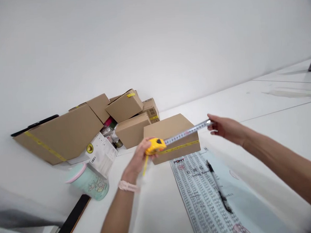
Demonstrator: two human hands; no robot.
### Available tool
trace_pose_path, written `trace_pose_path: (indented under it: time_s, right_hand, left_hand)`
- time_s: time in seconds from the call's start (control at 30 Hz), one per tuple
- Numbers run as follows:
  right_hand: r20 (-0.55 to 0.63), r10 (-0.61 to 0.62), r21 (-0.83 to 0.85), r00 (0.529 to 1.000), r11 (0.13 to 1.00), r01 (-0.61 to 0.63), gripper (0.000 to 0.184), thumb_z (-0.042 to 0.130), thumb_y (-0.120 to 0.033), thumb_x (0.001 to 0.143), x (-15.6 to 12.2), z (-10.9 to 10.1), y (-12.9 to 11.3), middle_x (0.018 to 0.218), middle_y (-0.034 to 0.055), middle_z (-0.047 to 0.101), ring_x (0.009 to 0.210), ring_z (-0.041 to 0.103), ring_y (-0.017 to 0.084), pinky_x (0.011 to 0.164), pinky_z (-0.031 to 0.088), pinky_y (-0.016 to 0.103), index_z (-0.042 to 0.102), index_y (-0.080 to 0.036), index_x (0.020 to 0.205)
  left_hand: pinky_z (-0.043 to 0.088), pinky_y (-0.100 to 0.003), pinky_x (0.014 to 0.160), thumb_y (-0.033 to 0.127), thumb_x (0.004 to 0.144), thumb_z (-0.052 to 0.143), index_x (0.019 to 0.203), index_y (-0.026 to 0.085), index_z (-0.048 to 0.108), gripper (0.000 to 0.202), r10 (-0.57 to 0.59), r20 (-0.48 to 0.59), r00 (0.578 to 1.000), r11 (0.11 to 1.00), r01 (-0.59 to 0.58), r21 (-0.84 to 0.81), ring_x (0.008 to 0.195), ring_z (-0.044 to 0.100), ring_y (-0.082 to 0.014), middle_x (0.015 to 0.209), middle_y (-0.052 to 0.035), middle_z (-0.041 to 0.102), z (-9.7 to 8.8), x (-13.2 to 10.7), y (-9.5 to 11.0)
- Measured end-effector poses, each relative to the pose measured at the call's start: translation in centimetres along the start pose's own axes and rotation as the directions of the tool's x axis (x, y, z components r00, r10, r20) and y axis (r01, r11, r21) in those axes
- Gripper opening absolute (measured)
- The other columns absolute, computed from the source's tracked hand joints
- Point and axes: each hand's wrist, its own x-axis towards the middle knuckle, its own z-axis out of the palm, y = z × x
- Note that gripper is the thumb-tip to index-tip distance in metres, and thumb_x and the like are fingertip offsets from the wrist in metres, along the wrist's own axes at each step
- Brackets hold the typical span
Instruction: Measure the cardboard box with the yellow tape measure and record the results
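Observation:
My left hand (141,155) is closed around the yellow case of a tape measure (155,146), with a yellow strap hanging below it. The silver blade (186,133) is drawn out to the right, rising slightly. At its far end my right hand (222,127) pinches the blade tip. Right behind the blade sits a closed brown cardboard box (169,126) with a yellow tape band along its near side. The blade crosses in front of this box; whether it touches the cardboard I cannot tell.
A printed testing report (198,197) lies before the box, a black pen (219,186) on it. Several cardboard boxes (59,132) are stacked at the back left. A mint-green cup (89,182) with a pink-rimmed lid stands left, near a white package (102,155).

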Motion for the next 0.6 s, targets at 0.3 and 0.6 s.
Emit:
trace_pose_path:
  time_s: [0.3, 0.6]
  right_hand:
    - [-0.167, 0.073, -0.230, 0.983, 0.967, -0.111, 0.033, 0.064, -0.036, 0.091, 9.4, 1.2, -0.4, 0.060, 0.0000, 0.053, 0.053, 0.047, 0.011, 0.052, 0.043, 0.026, 0.050, -0.020, 0.065]
    - [-0.110, 0.072, -0.507, 0.991, 0.854, -0.118, 0.038, 0.058, -0.055, 0.088, 11.5, 3.7, 2.0, 0.088, 0.0101, 0.069, 0.076, 0.061, 0.020, 0.068, 0.046, 0.033, 0.062, -0.019, 0.077]
  left_hand:
    - [0.046, -0.023, 0.047, 0.039, 0.095, 0.056, 0.101, 0.012, 0.063, 0.029, -0.145, -0.316, 0.938, 0.986, 0.163, 0.032, 0.055, 0.059, -0.0128, 0.079, -0.0045, 0.067, -14.2, 3.9, 3.4]
    - [0.057, -0.041, 0.083, 0.038, 0.096, 0.061, 0.123, 0.016, 0.059, 0.035, -0.223, -0.313, 0.923, 0.970, 0.243, 0.026, 0.099, 0.065, -0.0215, 0.120, -0.0092, 0.062, -16.4, 5.9, 1.3]
